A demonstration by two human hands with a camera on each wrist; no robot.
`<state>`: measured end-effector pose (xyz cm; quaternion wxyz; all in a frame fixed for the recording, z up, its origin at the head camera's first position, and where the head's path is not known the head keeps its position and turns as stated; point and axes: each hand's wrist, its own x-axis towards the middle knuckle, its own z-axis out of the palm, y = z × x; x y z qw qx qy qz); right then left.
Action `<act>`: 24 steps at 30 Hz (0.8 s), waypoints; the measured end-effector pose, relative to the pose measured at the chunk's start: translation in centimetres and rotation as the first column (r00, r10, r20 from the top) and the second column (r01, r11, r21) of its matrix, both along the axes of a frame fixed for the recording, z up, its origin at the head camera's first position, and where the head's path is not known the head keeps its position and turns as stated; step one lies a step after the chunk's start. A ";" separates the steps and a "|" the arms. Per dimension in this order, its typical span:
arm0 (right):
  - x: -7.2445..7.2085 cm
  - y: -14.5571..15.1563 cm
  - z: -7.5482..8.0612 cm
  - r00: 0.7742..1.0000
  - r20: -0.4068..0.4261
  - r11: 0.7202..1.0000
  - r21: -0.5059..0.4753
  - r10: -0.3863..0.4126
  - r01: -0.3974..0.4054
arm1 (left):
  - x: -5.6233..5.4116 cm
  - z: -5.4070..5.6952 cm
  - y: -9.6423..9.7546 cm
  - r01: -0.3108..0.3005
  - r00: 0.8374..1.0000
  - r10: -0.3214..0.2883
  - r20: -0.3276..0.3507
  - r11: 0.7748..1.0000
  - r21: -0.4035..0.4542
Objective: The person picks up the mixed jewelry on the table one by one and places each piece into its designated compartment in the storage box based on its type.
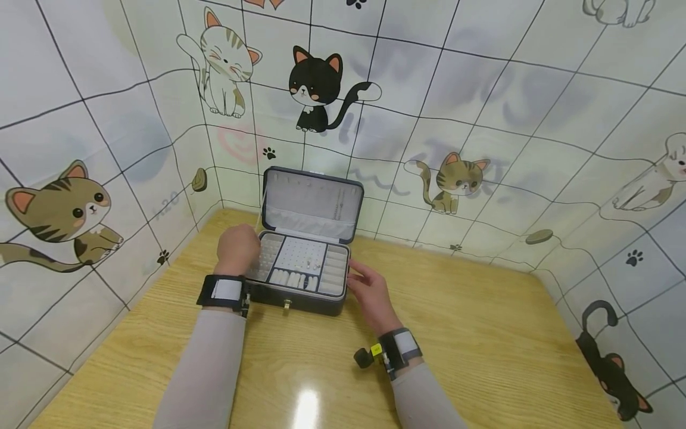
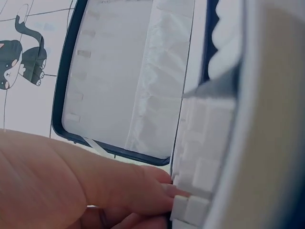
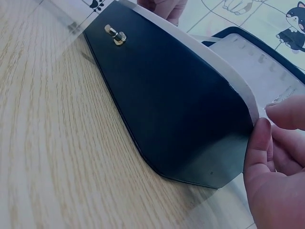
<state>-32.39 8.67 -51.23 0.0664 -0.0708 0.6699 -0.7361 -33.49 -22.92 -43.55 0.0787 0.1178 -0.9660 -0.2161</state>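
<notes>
A dark jewelry box [image 1: 313,302] stands on the table, its lid [image 1: 313,199] raised and a gold clasp [image 3: 116,36] on the front. Inside are a left section of small pale blocks [image 2: 202,143], a dotted white panel [image 1: 297,253] with small earrings [image 1: 316,264], white ring rolls [image 1: 289,278] and right-hand slots [image 1: 333,268]. At the left side my left hand [image 1: 237,249] pinches the edge, its fingertips partly hidden. My right hand [image 1: 371,293] holds the right rim near the front corner, one fingertip against the outer wall and another finger above the rim.
The box rests on a wood-grain table [image 1: 471,322]. Behind and beside it hangs a white gridded cloth [image 1: 407,71] printed with cats. A thin necklace [image 1: 340,204] hangs inside the lid, and a pale strap [image 2: 96,147] runs from the lid's side.
</notes>
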 end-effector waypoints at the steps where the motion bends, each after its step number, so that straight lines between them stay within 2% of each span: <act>1: 0.0 0.0 0.0 1.000 0.003 1.000 -0.004 -0.002 0.002 | 0.0 0.0 0.0 0.001 1.000 -0.001 -0.002 1.000 0.005; 7: -0.2 0.0 -0.4 1.000 -0.007 0.999 -0.032 0.003 -0.003 | -0.1 -0.3 -0.2 0.035 0.999 -0.036 -0.015 0.999 -0.010; 13: -0.5 0.4 -1.1 0.999 -0.022 0.993 -0.114 0.038 -0.040 | 0.0 -0.3 -0.3 0.067 0.997 -0.068 -0.045 0.997 -0.023; 19: -0.8 0.8 -1.9 0.996 -0.006 0.970 -0.229 0.086 -0.085 | -0.4 -0.6 -0.9 0.134 0.990 -0.135 -0.050 0.991 -0.021; 24: -1.2 0.9 -2.0 0.993 -0.010 0.927 -0.358 0.115 -0.111 | -0.7 -0.8 -1.8 0.161 0.986 -0.162 -0.051 0.987 -0.008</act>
